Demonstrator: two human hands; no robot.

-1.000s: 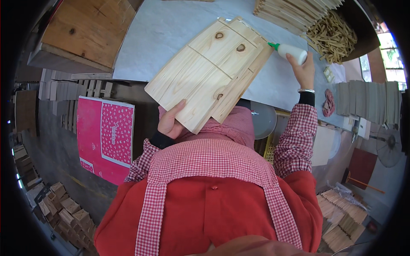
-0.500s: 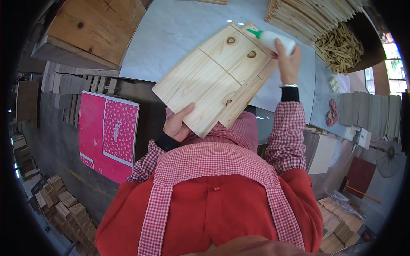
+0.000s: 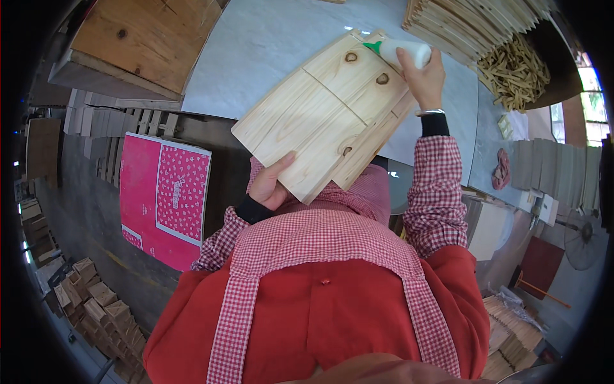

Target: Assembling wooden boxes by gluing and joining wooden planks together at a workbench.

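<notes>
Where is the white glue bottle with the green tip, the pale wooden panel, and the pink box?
white glue bottle with green tip (image 3: 401, 51), head view, on its body
pale wooden panel (image 3: 323, 112), head view, mid face
pink box (image 3: 166, 198), head view, top face

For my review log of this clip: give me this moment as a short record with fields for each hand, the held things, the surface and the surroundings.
left hand: left hand grips the near edge of the wooden panel, thumb on top
right hand: right hand holds a white glue bottle, green nozzle at the panel's far end
panel: pale planks joined side by side, knots visible, held tilted above the table
surface: grey table top
surroundings: pink patterned box at left; stacked wooden slats at upper right
clothing: checked apron over red
</notes>
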